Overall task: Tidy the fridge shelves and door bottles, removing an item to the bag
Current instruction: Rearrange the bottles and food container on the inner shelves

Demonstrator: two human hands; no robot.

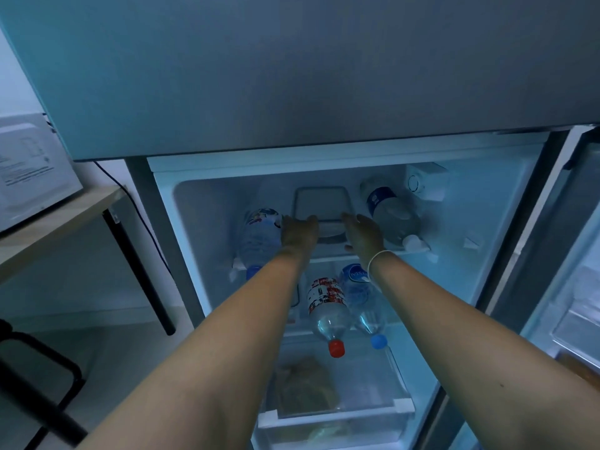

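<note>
A clear lidded food container [321,203] sits in the middle of the fridge's top shelf [418,250]. My left hand [298,233] lies against its left side and my right hand [362,233] against its right side, fingers straight. A water bottle with a blue cap [259,238] lies left of the container, and a bottle with a white cap [391,212] lies to its right. On the shelf below, a red-capped bottle [326,311] and a blue-capped bottle [362,298] lie side by side.
A crisper drawer [334,414] at the bottom holds bagged produce. The open fridge door [571,287] with its shelves stands at the right. A microwave [29,172] sits on a wooden table [55,222] at the left, with a black stool [39,378] below.
</note>
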